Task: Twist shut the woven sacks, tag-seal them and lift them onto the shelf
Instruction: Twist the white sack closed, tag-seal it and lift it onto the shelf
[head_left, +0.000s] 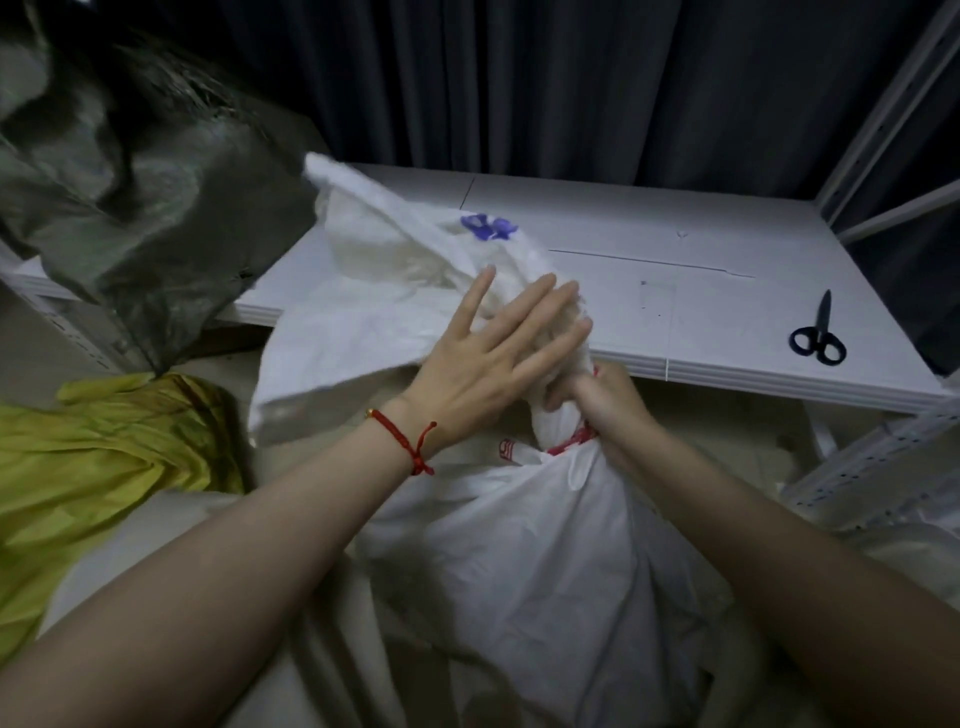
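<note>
So the white woven sack (545, 545) is standing on the floor right in front of the shelf (701, 312), pretty much dead centre between the two arms. Its top is gathered into a twisted neck (558, 415), and the loose end above that flops up and back over the front edge of the shelf board. There's some blue print (488, 227) on that loose bit and red print (566, 441) around where the neck bunches up.

The right hand (608, 405) is clenched around the neck just above the bulging body of the sack, fingers wrapped tight on the fabric. The left hand (488, 358) isn't gripping anything. It's flat with the fingers straight and spread, lying on the loose fabric just above the right hand. There's a red string bracelet (410, 441) on that wrist.

Other stuff around: a grey-green sack (145, 208) is slumped at the left end of the shelf, a yellow sack (104, 441) lies on the floor below it, and a pair of black-handled scissors (819, 332) lies closed on the shelf well off to the right. A dark curtain (571, 78) hangs behind the shelf, and a pale metal upright (883, 104) stands at the right.
</note>
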